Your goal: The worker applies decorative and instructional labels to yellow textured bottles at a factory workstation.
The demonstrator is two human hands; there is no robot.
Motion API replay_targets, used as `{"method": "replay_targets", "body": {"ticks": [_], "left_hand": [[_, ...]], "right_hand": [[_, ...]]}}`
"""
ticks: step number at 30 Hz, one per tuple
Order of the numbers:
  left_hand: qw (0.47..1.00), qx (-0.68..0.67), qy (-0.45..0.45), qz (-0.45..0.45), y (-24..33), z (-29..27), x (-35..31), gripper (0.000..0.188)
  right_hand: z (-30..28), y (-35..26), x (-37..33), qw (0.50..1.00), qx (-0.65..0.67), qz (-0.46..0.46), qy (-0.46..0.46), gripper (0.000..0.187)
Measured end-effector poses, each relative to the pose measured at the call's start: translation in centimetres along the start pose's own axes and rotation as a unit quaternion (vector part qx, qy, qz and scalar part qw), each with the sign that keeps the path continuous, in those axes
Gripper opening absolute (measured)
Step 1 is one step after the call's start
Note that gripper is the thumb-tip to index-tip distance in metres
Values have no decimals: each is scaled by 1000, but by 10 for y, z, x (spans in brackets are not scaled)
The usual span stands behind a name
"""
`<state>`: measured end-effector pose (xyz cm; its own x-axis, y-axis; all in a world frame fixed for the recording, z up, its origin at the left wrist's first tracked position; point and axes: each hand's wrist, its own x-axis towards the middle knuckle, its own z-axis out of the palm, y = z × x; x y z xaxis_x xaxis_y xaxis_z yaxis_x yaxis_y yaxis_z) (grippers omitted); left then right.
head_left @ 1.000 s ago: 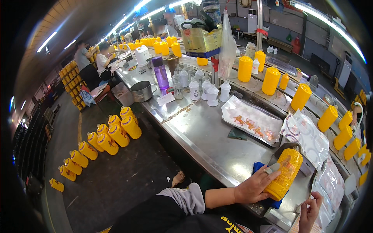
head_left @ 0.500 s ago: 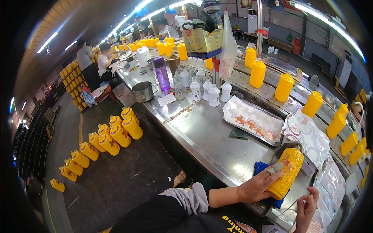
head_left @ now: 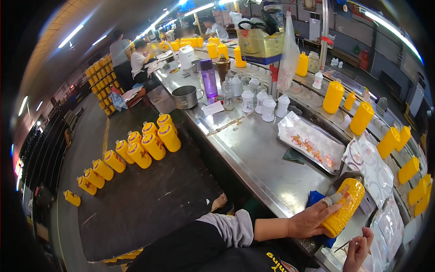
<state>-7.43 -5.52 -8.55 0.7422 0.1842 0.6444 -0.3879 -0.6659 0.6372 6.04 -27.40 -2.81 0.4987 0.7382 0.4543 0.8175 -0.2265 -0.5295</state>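
Note:
My left hand (head_left: 313, 220) is closed on a yellow bottle (head_left: 346, 209) with a bumpy surface, lying tilted at the bench's near right. Grey coverings show on its fingers, and they press beside an orange decal (head_left: 348, 199) on the bottle's side. A blue cloth (head_left: 316, 197) lies under and beside the bottle. Just right of the bottle's base, my right hand (head_left: 359, 250) pinches a thin stick-like tool (head_left: 342, 246), its exact kind unclear. Beyond the bottle, a tray (head_left: 337, 170) bears a whitish sheet with several orange horse-shaped decals (head_left: 312, 150).
Decal sheets (head_left: 369, 165) overlap at the bench's right. Yellow bottles (head_left: 361, 119) stand on a conveyor behind. White bottles (head_left: 268, 110), a purple bottle (head_left: 209, 81) and a metal pot (head_left: 186, 97) stand farther left. Finished-looking yellow bottles (head_left: 153, 146) line a dark board (head_left: 149, 199). Co-workers sit far back.
The whole view has shifted, so the bench appears farther right. Bottles on the conveyor have changed position, and a small white one shows among them. My hands keep nearly the same hold.

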Motion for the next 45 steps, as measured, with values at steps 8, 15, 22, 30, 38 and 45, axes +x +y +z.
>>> {"method": "replay_targets", "body": {"ticks": [8, 15, 22, 30, 38, 45], "left_hand": [[999, -7, -21, -34, -5, 0, -3, 85], [999, 2, 27, -22, 5, -1, -2, 78], [998, -37, 14, -52, -1, 0, -4, 83], [999, -14, 19, -46, -1, -1, -4, 78], [998, -9, 18, -61, -1, 1, -6, 77], [998, -24, 16, -62, 1, -2, -4, 79]], "right_hand": [[-5, -9, 10, 993, -84, -79, 11, 4], [0, -14, 12, 1000, 18, 17, 12, 5], [8, -6, 20, 995, 97, 19, 26, 5], [12, 5, 23, 997, 78, -11, 16, 5], [14, -3, 21, 997, 74, -26, 19, 4], [13, -6, 20, 995, 101, 3, 17, 4]]}}
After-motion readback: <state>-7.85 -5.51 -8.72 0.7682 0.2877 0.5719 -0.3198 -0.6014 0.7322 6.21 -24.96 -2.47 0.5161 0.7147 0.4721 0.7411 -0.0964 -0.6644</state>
